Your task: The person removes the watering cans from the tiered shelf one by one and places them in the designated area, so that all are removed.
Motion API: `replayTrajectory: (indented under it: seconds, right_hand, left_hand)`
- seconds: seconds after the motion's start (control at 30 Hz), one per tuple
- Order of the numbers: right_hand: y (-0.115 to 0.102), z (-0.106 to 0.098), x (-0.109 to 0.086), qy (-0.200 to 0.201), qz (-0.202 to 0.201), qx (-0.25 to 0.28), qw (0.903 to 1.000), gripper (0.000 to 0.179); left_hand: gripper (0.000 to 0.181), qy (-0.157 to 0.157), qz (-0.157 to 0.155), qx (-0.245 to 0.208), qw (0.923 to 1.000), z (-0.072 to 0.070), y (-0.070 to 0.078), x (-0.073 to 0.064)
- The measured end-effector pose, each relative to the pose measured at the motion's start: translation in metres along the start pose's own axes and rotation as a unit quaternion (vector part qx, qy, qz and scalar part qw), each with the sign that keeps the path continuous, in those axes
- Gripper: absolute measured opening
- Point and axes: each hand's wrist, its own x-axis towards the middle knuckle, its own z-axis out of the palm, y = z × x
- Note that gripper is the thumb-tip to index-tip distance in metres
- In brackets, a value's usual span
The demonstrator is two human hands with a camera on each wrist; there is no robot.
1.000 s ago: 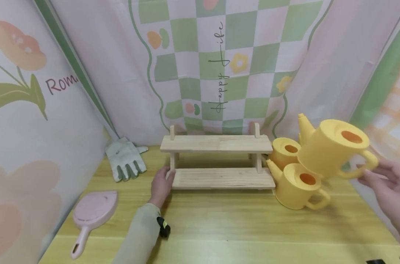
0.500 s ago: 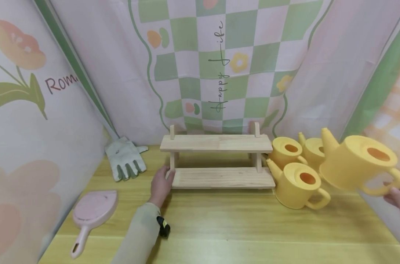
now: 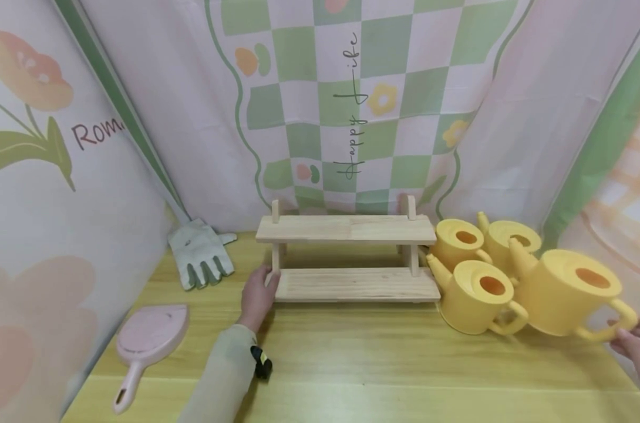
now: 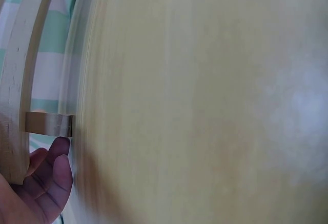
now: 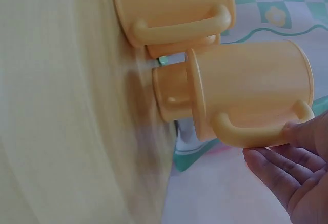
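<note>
My right hand [image 3: 639, 346] pinches the handle of a yellow watering can [image 3: 565, 294] at the right side of the table. In the right wrist view this watering can [image 5: 251, 85] is upright and apart from the tabletop, its shadow below. Three more yellow watering cans stand beside the rack: a front one [image 3: 473, 299], a back left one [image 3: 452, 241] and a back right one [image 3: 505, 241]. My left hand [image 3: 258, 298] grips the left end of the lower board of a two-tier wooden shelf [image 3: 352, 285]; the left wrist view has its fingers [image 4: 61, 175] curled beneath the board.
A grey-white work glove [image 3: 201, 252] lies at the back left of the wooden table [image 3: 378, 364]. In front of it is a pink dustpan [image 3: 150, 338] with its handle toward me. A printed curtain [image 3: 293, 117] hangs right behind the shelf.
My right hand has carried its watering can to the right and then down, from above the other cans to low beside them. The left hand and shelf stay put.
</note>
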Motion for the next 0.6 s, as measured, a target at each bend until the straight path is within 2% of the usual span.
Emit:
replayTrajectory:
  seconds: [0.07,0.13,0.23,0.3,0.43,0.6]
  right_hand:
    - [0.016,-0.007,-0.001,0.0,0.014,-0.027,0.9996,0.03]
    - [0.024,-0.009,-0.003,-0.015,0.02,-0.005,0.9997,0.03]
    - [-0.013,0.012,-0.014,-0.035,0.035,0.058,0.9971,0.035]
    - [-0.024,0.02,-0.02,-0.044,0.039,0.11,0.9922,0.039]
    - [-0.021,0.022,-0.024,-0.064,0.048,0.183,0.9798,0.043]
    - [-0.01,0.019,-0.025,-0.088,0.042,0.203,0.9744,0.042]
  left_hand:
    - [0.039,-0.002,-0.001,-0.001,1.0,0.0,-0.001,0.0]
    - [0.04,-0.006,-0.005,-0.001,1.0,0.001,-0.001,0.001]
    - [0.04,-0.007,-0.009,-0.003,0.9999,0.002,-0.002,0.0]
    - [0.04,-0.008,-0.01,-0.003,0.9999,0.002,-0.001,0.0]
    - [0.04,-0.01,-0.009,-0.002,0.9999,0.001,-0.001,-0.001]
    - [0.04,-0.01,-0.012,-0.001,0.9999,0.002,-0.001,0.0]
